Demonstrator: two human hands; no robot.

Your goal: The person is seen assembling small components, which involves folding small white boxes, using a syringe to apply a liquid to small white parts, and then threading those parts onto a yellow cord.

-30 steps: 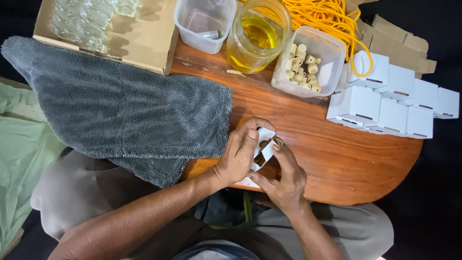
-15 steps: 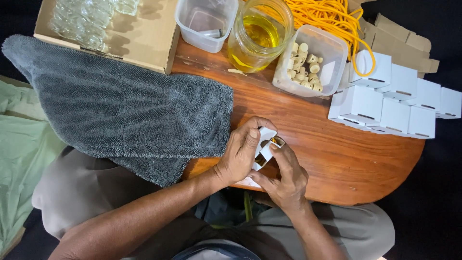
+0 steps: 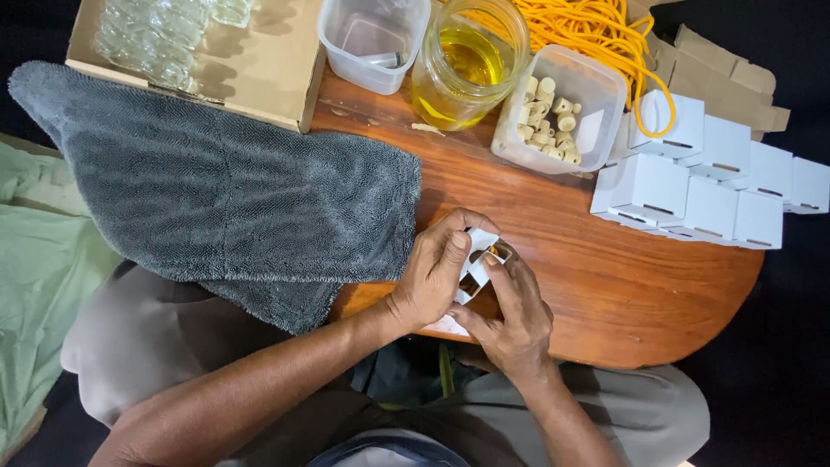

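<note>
Both hands grasp a small white carton point(image 3: 477, 259) at the table's point(image 3: 605, 277) near edge: the left hand point(image 3: 432, 277) clasps its side, the right hand point(image 3: 510, 307) presses a flap, apparently over a small bottle. Steady, square pressure suits this fold.

Both forearms came up from the lower edge of the view and met over the near rim of the wooden table point(image 3: 605, 285). The left hand point(image 3: 432, 277) lay palm down, its wrist at the table's near edge, its fingers curled and its thumb pressed forward. The right hand point(image 3: 514, 316) sat just beside it, nearer the person, its back turned up, its fingers bent toward the left thumb. The fingertips of the two hands touched, both pinched closed.
</note>
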